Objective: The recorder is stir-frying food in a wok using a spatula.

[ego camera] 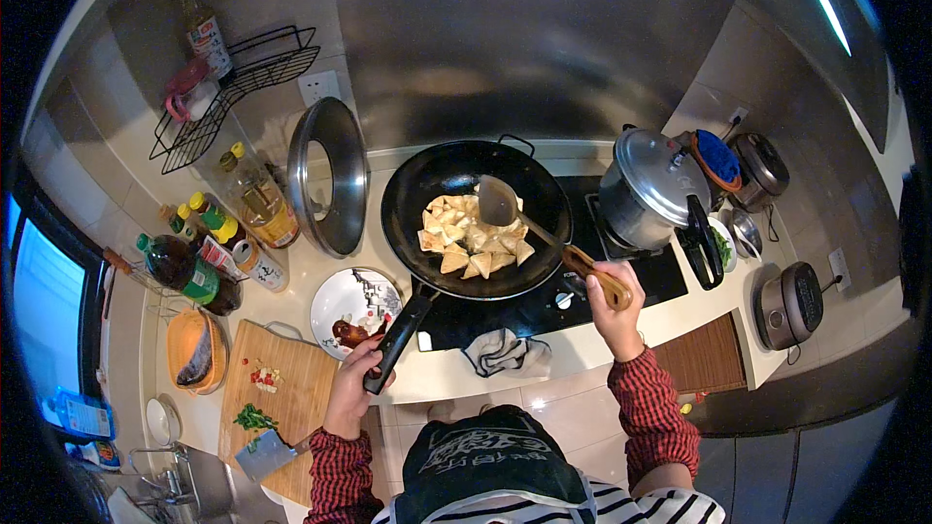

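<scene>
My left hand (pixel 357 386) grips the black handle (pixel 399 342) of a wok (pixel 408 211) on the hob. Triangular pieces of what looks like fried tofu (pixel 477 236) lie in its middle, lightly browned. My right hand (pixel 615 309) is closed around the wooden handle of a spatula (pixel 537 233). The spatula's broad blade rests over the pieces, hiding some of them. Left of the wok handle sits a patterned plate (pixel 328 306) bearing reddish-brown sauce and chopped bits.
A pressure cooker (pixel 648 189) stands on the right burner, its handle jutting forward. Left are a cutting board (pixel 291 371) with chopped greens, a cleaver (pixel 266 455), several bottles (pixel 255 196) and an upright wok lid (pixel 342 182). A cloth (pixel 506 353) lies at the counter's front edge.
</scene>
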